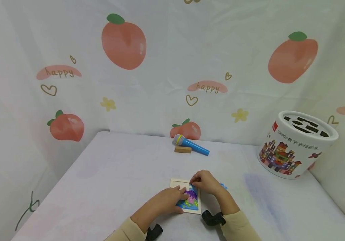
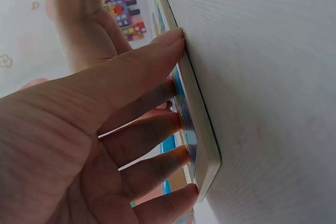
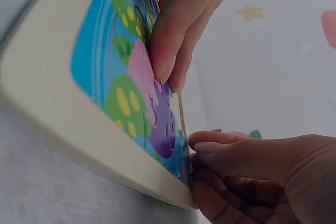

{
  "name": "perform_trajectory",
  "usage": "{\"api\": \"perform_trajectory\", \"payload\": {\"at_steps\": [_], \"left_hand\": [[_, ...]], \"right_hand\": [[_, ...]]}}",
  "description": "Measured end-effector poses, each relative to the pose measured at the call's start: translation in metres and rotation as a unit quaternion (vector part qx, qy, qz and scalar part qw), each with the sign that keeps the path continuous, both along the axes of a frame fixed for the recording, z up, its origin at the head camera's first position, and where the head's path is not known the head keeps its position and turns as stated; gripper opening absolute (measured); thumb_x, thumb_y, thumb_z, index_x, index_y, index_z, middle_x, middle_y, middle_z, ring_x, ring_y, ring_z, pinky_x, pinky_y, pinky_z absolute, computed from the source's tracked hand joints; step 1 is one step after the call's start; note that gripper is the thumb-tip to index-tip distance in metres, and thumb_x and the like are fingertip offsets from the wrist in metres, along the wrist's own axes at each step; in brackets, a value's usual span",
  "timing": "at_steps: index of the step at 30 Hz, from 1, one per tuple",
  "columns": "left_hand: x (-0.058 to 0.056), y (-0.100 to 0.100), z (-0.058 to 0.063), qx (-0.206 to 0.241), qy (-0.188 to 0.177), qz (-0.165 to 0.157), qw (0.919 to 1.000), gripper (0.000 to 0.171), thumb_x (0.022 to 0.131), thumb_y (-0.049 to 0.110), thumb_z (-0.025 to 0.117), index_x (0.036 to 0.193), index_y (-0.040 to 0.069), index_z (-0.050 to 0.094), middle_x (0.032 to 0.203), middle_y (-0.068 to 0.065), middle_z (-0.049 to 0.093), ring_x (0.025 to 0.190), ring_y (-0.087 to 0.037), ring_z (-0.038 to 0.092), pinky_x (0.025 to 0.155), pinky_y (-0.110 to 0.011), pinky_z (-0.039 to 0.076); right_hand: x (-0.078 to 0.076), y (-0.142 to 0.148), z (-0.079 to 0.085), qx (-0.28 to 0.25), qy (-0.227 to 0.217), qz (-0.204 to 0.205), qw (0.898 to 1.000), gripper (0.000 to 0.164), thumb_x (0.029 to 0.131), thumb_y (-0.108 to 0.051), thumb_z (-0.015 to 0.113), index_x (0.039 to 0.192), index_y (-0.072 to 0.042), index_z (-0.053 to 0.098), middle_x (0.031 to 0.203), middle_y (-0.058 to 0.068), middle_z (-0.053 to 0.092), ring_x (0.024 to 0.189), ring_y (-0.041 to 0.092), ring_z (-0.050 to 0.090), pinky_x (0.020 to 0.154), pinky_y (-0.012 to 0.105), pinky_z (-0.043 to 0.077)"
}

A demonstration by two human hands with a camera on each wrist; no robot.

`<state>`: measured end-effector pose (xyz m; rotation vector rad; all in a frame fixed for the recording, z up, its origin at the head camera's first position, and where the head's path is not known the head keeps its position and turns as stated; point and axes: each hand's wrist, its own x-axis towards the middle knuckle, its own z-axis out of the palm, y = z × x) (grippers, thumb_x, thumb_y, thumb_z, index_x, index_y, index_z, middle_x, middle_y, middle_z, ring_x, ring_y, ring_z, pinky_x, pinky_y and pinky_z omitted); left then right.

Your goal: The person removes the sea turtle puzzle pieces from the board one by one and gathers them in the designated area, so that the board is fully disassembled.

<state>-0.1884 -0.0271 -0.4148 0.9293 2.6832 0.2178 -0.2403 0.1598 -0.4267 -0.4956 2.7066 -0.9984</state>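
A wooden jigsaw puzzle (image 1: 193,211) with a pale frame lies on the table, its picture blue, purple, pink and green. Bare wood shows in its upper part. My left hand (image 1: 168,200) rests on it from the left, fairly straight fingers on the picture, while the thumb (image 2: 170,39) touches the frame's outer edge. At the far right corner, my right hand (image 1: 206,182) has its fingers curled and thumb and fingertips (image 3: 206,148) together on a blue puzzle piece (image 3: 185,170), mostly hidden behind them. Another blue piece (image 1: 224,186) lies just beyond the right wrist.
Toward the back lie a blue toy microphone (image 1: 195,146) and a small brown wooden block (image 1: 183,150). A large white tub (image 1: 293,147) with a slotted lid stands at the right rear. Behind the table (image 1: 109,174) hangs a peach-print cloth (image 1: 160,100).
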Motion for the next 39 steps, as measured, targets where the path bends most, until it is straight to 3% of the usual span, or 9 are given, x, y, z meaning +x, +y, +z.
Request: {"api": "perform_trajectory", "payload": {"at_steps": [9,22,29,39], "left_hand": [[0.000,0.000,0.000,0.006,0.002,-0.003,1.0000,0.050,0.079,0.037,0.071,0.127,0.026,0.059,0.141,-0.001,0.048,0.132,-0.022,0.044,0.102,-0.039,0.043],[-0.001,0.000,-0.004,0.005,0.006,-0.002,1.0000,0.050,0.079,0.039,0.070,0.127,0.027,0.059,0.141,0.001,0.048,0.131,-0.022,0.045,0.102,-0.039,0.044],[-0.001,0.000,-0.003,0.005,0.004,0.001,1.0000,0.051,0.079,0.039,0.070,0.127,0.028,0.059,0.141,0.001,0.049,0.131,-0.022,0.045,0.102,-0.039,0.044],[0.000,0.000,-0.003,0.008,0.005,0.000,1.0000,0.050,0.080,0.039,0.070,0.127,0.027,0.059,0.141,0.001,0.048,0.131,-0.022,0.045,0.103,-0.038,0.043]], "right_hand": [[0.001,0.000,0.001,-0.013,-0.005,0.029,0.999,0.009,0.086,0.000,0.061,0.089,-0.001,0.070,0.081,0.004,0.060,0.071,0.012,0.050,0.062,0.018,0.048],[0.000,0.004,-0.002,-0.034,-0.010,0.023,0.999,0.008,0.086,-0.001,0.058,0.091,-0.003,0.065,0.081,0.003,0.060,0.075,0.013,0.051,0.067,0.023,0.049],[-0.004,0.012,-0.004,-0.080,-0.052,-0.005,0.995,0.010,0.081,-0.002,0.068,0.091,0.000,0.067,0.083,0.005,0.065,0.074,0.013,0.053,0.070,0.025,0.050],[-0.002,0.018,-0.003,-0.123,-0.086,-0.014,0.989,0.014,0.084,-0.007,0.067,0.094,0.003,0.066,0.078,0.004,0.064,0.068,0.010,0.055,0.064,0.024,0.053]]}}
